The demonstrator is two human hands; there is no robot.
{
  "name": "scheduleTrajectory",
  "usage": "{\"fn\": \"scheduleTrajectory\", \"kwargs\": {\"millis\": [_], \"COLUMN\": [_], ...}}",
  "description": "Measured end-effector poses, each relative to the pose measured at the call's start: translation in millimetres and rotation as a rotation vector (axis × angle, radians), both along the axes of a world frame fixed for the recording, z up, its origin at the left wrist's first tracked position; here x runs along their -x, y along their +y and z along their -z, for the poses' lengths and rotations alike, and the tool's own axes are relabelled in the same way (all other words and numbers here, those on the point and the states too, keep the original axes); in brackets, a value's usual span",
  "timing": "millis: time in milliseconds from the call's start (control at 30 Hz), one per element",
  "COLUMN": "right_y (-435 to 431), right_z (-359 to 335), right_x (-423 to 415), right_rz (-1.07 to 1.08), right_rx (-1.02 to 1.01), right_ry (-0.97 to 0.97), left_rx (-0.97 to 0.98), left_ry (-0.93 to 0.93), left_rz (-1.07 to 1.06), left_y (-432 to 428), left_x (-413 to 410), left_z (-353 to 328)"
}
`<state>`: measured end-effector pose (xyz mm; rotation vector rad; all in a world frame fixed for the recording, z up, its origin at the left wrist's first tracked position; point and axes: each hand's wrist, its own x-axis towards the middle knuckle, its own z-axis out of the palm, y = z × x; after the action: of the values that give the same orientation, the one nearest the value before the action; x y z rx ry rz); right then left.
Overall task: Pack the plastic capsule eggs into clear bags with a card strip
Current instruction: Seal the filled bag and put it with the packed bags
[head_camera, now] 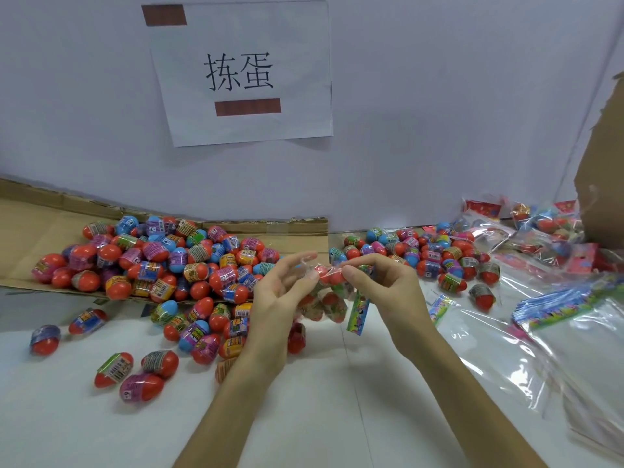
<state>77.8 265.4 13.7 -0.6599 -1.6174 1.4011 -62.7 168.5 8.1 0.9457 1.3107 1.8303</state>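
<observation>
Above a white bench (304,417), the left hand (280,298) and right hand (385,288) each pinch the top edge of a clear bag (319,298) between thumb and fingertips. It hangs between them holding several capsule eggs (334,307), a card strip (358,314) dangling at its right side. Closing it well likely means keeping the mouth taut and level, the strip straight

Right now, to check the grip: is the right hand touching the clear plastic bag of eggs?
Touching. Head view: the right hand pinches the clear plastic bag at its top edge.
</observation>
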Motion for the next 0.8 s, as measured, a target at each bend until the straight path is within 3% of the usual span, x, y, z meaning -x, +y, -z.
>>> {"fn": "scheduleTrajectory", "kwargs": {"millis": [367,600,800], "right_y": [-0.1,1.6,-3.4], "right_z": [-2.6,-2.9,-3.6], "right_x": [-2.3,-3.9,-0.1], "right_rz": [0.049,0.028,0.113], "right_rx": [0.030,0.072,-0.007], "right_ry": [0.006,-0.064,0.003], "left_rx": [-0.035,-0.035,-0.025], "left_ry": [-0.132,-0.134,-0.122], "left_rz": [-0.025,-0.085,-0.132], "left_y": [-1.2,-0.9,-0.5], "left_x": [-0.7,4.8,-1.7], "left_z": [-2.7,-1.1,-1.8]}}
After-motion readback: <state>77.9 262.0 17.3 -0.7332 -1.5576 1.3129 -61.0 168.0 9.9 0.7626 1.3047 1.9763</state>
